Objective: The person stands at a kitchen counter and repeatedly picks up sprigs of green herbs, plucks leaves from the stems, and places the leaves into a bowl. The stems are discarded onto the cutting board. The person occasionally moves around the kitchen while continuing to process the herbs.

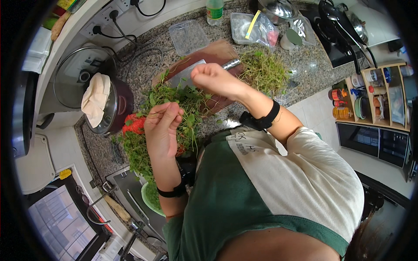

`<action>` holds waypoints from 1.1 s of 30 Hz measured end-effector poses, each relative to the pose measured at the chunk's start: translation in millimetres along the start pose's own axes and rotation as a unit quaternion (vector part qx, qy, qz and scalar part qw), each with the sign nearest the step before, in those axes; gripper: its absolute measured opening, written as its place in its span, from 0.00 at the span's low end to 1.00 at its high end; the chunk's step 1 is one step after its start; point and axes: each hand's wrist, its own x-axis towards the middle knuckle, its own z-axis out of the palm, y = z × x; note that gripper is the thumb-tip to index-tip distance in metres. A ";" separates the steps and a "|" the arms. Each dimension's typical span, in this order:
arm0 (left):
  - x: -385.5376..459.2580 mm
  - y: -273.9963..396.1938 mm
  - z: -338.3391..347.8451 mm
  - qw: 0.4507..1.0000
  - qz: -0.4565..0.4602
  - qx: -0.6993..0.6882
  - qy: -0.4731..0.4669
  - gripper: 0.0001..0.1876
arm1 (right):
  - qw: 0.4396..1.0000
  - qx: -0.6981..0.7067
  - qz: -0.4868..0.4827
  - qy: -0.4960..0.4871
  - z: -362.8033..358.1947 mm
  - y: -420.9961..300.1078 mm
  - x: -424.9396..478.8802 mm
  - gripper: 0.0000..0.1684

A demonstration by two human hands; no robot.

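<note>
My left hand (164,130) is raised over a heap of leafy green stems (187,112), thumb pressed to the fingers. Leaves show just behind its fingertips, so a thin stem in the pinch cannot be made out. My right hand (217,79) has its fingers curled in above a brown cutting board (222,52); what lies inside the curl is hidden. A cleaver (187,74) rests on the board beneath it, the metal handle (231,64) pointing right. Right of the board lies a pile of thin yellowish-green stems (265,73). A red mesh bag (134,124) is partly buried in the greens.
A lidded pot (122,104) with a cloth (96,98) on top stands left. Below sit a sink (130,182) and a green bowl (147,195) of greens. Behind are a plastic container (188,37), a bottle (214,13), power cords (143,58) and a cooktop (326,42).
</note>
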 end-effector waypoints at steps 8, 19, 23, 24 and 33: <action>7.1 -1.5 15.5 0.995 0.081 0.047 0.040 0.05 | 0.909 0.341 0.198 -0.131 -7.9 -20.9 -18.3 0.09; 4.7 3.6 13.9 0.993 0.040 0.110 -0.028 0.06 | 0.955 0.143 0.218 -0.138 10.3 -36.1 -17.5 0.06; 4.1 6.8 3.7 0.997 -0.029 0.040 -0.057 0.07 | 0.850 0.359 0.319 -0.218 7.9 -28.5 -12.6 0.08; 3.6 7.0 3.6 0.997 -0.045 0.032 -0.054 0.07 | 0.835 0.376 0.332 -0.227 7.3 -27.3 -12.1 0.09; 5.4 6.4 7.2 0.994 0.009 0.088 -0.065 0.07 | 0.812 0.402 0.336 -0.256 6.3 -23.9 -14.4 0.10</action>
